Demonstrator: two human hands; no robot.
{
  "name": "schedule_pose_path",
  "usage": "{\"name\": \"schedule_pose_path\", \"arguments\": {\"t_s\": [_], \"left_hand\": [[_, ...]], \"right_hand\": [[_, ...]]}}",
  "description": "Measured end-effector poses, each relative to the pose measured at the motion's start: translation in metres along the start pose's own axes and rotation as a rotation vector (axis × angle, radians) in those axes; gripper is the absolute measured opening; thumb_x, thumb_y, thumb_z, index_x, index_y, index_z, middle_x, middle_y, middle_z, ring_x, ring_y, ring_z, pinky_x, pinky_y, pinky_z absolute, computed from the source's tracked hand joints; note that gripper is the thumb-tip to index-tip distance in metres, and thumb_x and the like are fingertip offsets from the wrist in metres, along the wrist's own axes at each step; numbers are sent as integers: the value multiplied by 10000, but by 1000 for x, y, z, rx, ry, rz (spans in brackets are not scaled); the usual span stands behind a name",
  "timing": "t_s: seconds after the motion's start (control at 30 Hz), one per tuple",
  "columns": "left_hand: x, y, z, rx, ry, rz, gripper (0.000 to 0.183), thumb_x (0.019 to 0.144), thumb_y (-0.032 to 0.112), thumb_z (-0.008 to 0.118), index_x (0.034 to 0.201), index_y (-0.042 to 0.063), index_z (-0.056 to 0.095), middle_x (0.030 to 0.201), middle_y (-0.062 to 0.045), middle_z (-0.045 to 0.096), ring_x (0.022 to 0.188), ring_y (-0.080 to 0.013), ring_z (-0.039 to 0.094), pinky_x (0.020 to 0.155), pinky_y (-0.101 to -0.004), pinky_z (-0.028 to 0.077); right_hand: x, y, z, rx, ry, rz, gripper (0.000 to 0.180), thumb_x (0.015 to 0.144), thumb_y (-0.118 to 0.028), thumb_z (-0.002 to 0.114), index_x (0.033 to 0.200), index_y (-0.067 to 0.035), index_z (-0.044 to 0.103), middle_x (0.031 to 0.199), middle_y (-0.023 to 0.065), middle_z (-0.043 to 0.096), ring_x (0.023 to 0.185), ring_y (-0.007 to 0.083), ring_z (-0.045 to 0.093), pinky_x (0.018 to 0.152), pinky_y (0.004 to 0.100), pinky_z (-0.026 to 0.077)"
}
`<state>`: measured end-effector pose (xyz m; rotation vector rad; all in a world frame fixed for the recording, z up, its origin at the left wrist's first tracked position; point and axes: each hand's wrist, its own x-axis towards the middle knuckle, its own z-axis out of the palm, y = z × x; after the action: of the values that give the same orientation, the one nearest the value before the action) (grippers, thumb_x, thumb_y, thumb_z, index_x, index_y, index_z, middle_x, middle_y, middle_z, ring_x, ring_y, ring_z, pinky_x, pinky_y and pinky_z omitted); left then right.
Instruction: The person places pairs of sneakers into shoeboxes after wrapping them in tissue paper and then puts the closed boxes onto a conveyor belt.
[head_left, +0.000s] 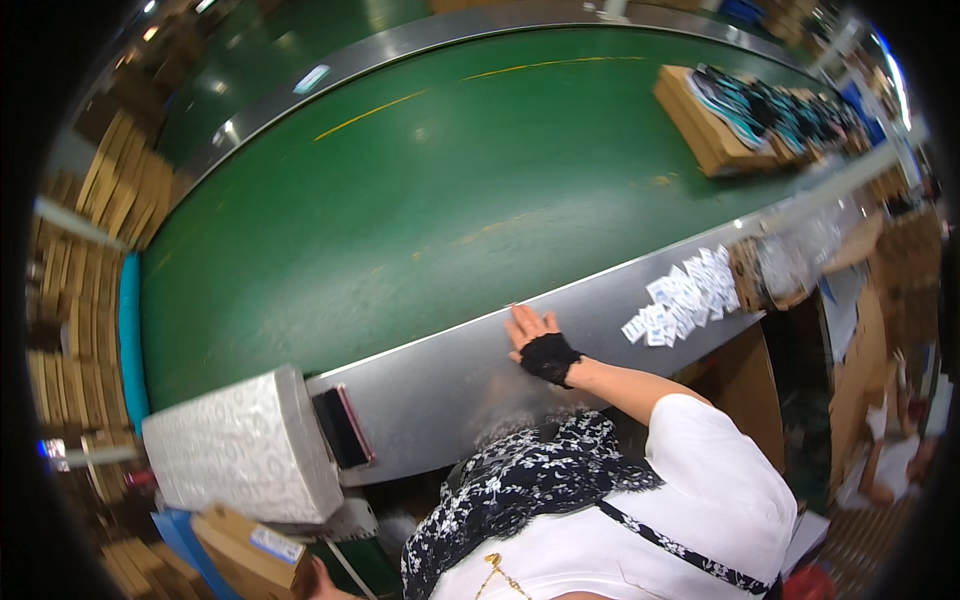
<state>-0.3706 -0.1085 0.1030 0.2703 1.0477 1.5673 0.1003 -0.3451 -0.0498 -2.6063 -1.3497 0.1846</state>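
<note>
My right hand (536, 341), in a black fingerless glove, rests palm down on the metal ledge (442, 390) beside the green conveyor belt (375, 225). Nothing is in it, and its fingers are slightly apart. At the lower left, my left hand (326, 581) grips the end of a brown cardboard shoebox (247, 547) that bears a white and blue label. Only part of that hand shows; the box and the picture's rim hide the rest. To the right of my right hand lies a pile of small white printed packets (679, 300).
A phone (343, 427) lies on the ledge beside a white patterned covered block (225, 450). Beyond the packets stands an open carton with clear plastic (795, 259). Shoes (765, 105) sit on boxes (712, 135) on the belt. Stacked cartons (82, 300) line the left; another person (885, 465) is at right.
</note>
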Motion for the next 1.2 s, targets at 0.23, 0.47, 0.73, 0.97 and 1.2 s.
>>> {"name": "schedule_pose_path", "arguments": {"t_s": [0.23, 0.47, 0.73, 0.97, 1.2], "left_hand": [[59, -77, 32, 155, -237, -324, 563, 791, 438, 493, 1167, 25, 419, 1125, -159, 485, 997, -310, 487, 774, -442, 425], [-57, -273, 122, 1677, -1449, 62, 576, 751, 336, 591, 1189, 6, 414, 1120, -240, 460, 1060, -349, 445, 865, -390, 386], [-147, -299, 129, 2112, -1607, 452, 845, 664, 455, 634, 1280, 10, 264, 1273, -347, 184, 1169, -478, 213, 934, -523, 237], [-176, -302, 143, 2205, -1521, 659, 839, 648, 493, 659, 1255, 26, 316, 1251, -324, 257, 1121, -457, 318, 955, -440, 275], [-202, -301, 158, 2201, -1206, 497, 546, 803, 388, 514, 1199, 29, 407, 1096, -200, 492, 1101, -278, 408, 931, -361, 313]], "right_hand": [[8, -16, 18, -16, 39, 63, 586, 660, -287, 621, 1106, 48, 443, 1278, 245, 295, 1180, 348, 300, 853, 537, 315], [35, 34, -35, 483, -241, -58, 492, 688, -295, 602, 1077, -12, 494, 1156, 191, 454, 1089, 333, 410, 876, 423, 362], [52, 372, -122, 451, 846, 1074, 512, 709, -411, 542, 976, 25, 523, 939, 249, 564, 903, 348, 547, 773, 389, 435], [33, 484, -151, 738, 1152, 1588, 482, 699, -402, 639, 960, -9, 541, 821, 130, 609, 699, 312, 559, 656, 382, 452], [48, 461, -137, 1608, 1181, 1112, 319, 709, -331, 674, 820, -116, 466, 529, 23, 447, 385, 142, 432, 331, 249, 344]]}}
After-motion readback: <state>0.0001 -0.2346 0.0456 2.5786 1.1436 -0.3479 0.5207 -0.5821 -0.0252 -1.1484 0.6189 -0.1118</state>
